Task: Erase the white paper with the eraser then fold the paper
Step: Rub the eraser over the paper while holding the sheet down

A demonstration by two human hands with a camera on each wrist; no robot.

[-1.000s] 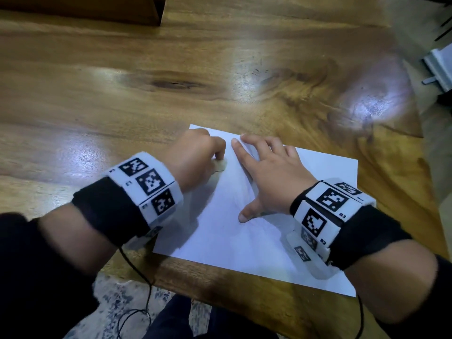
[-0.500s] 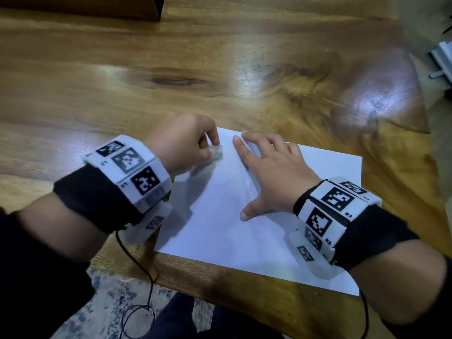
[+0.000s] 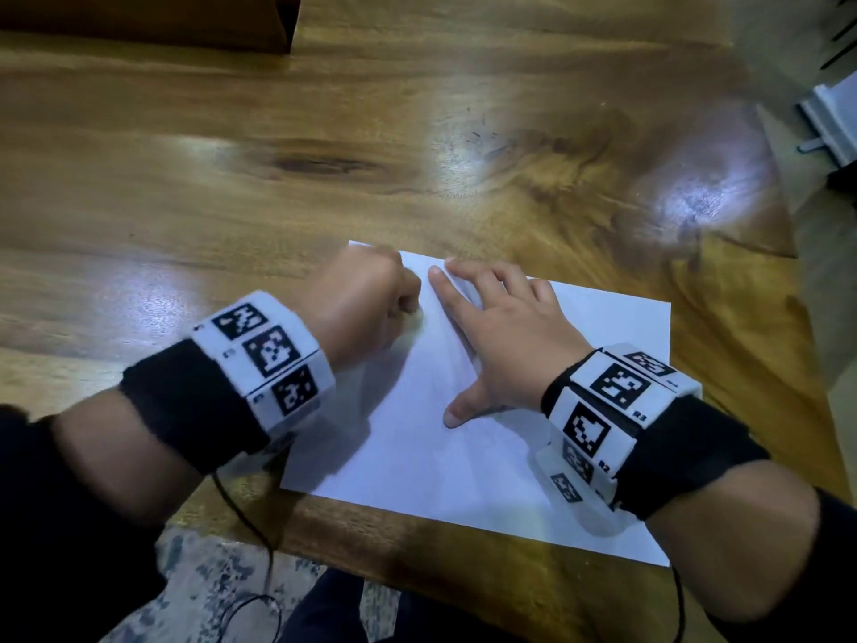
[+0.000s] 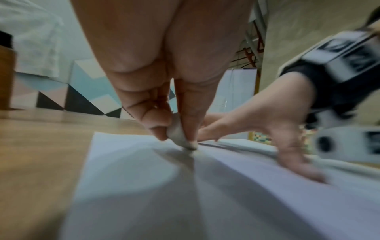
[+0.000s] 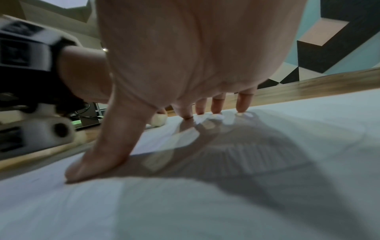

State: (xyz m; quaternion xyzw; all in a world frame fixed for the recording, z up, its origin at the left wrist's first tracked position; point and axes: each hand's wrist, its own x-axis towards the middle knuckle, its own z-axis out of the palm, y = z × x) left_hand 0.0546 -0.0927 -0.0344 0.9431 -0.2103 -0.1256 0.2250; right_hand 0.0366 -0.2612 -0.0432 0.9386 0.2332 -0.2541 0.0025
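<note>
A white sheet of paper (image 3: 463,457) lies flat near the front edge of the wooden table (image 3: 324,109). My left hand (image 3: 366,299) pinches a small white eraser (image 4: 177,134) between thumb and fingers, its tip pressed on the paper's far left part. In the head view the eraser is almost hidden under that hand. My right hand (image 3: 505,327) lies spread on the paper beside it, with straight fingers (image 5: 242,102) and thumb pressing the sheet down. The paper (image 5: 185,203) fills the lower part of the right wrist view.
A dark wooden box (image 3: 148,18) stands at the table's far left. A white object (image 3: 834,118) sits beyond the table's right edge. A patterned rug (image 3: 195,591) and a black cable (image 3: 246,526) lie below the front edge.
My left hand with the eraser slid left and away over the paper, then back toward the right hand. The right hand stayed pressing the sheet.
</note>
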